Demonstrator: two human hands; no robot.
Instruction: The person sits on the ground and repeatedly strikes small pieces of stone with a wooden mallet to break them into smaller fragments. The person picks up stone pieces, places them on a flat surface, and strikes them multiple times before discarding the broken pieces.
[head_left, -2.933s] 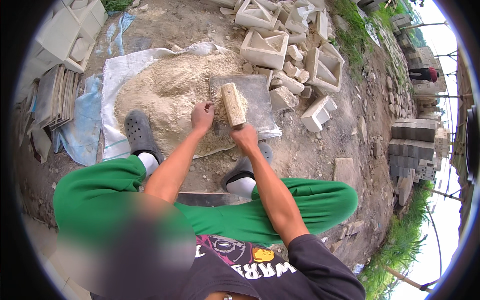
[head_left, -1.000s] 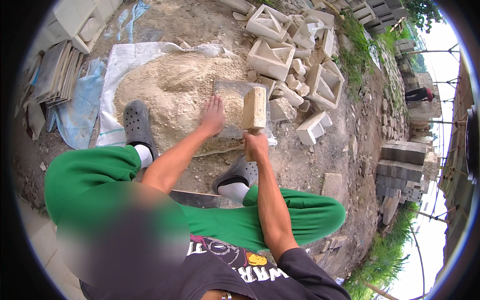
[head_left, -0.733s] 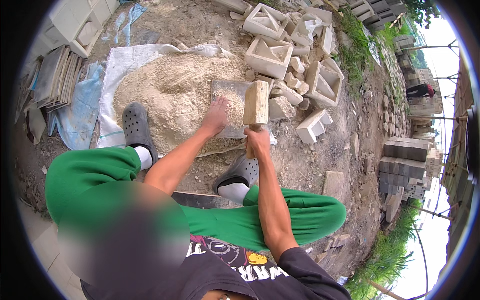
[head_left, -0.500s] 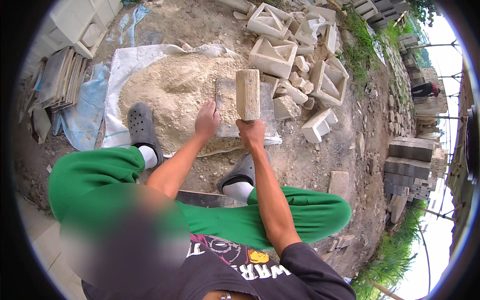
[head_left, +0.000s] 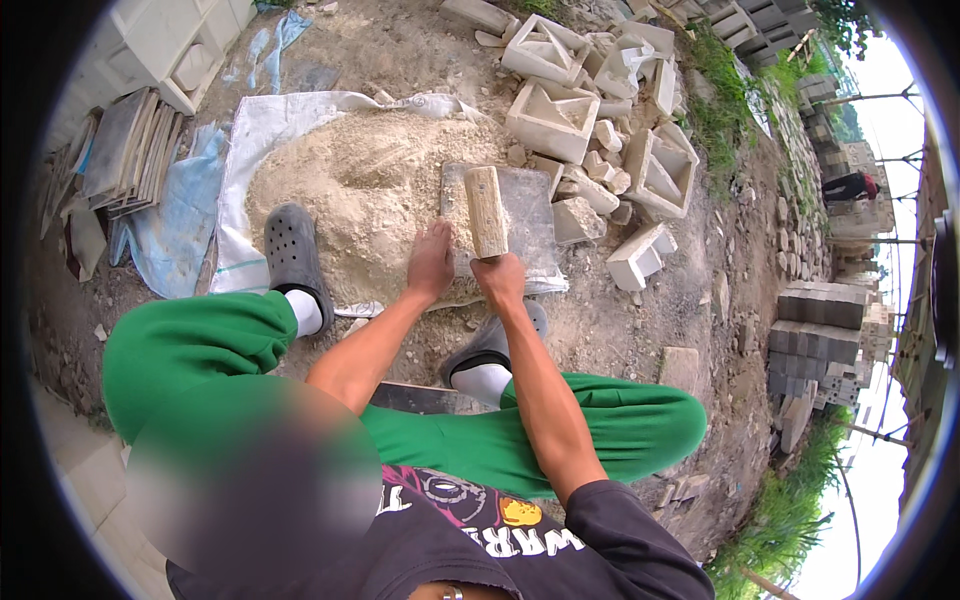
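My right hand (head_left: 500, 280) is wrapped round the handle of a wooden mallet (head_left: 486, 212), whose pale block head is over the left part of a flat grey slab (head_left: 530, 215). Whether the head touches the slab, I cannot tell. Crushed, sandy rubble lies along the slab's left side, next to the mallet. At the slab's left edge my left hand (head_left: 431, 262) has its fingers stretched out and pressed low against the crumbly material. A broad heap of pale crushed stone (head_left: 340, 180) spreads to the left on a white woven sack (head_left: 245, 150).
Broken cast blocks (head_left: 552, 115) and chunks are piled beyond the slab to the right. My feet, in grey clogs (head_left: 292, 250), flank the near side of the heap. Stacked thin boards (head_left: 125, 155) lean at the left; grey blocks (head_left: 820, 325) stand far right.
The mallet has come down toward the slab and a little leftward, its head now tilted. My left hand has drawn slightly nearer to me along the slab's edge.
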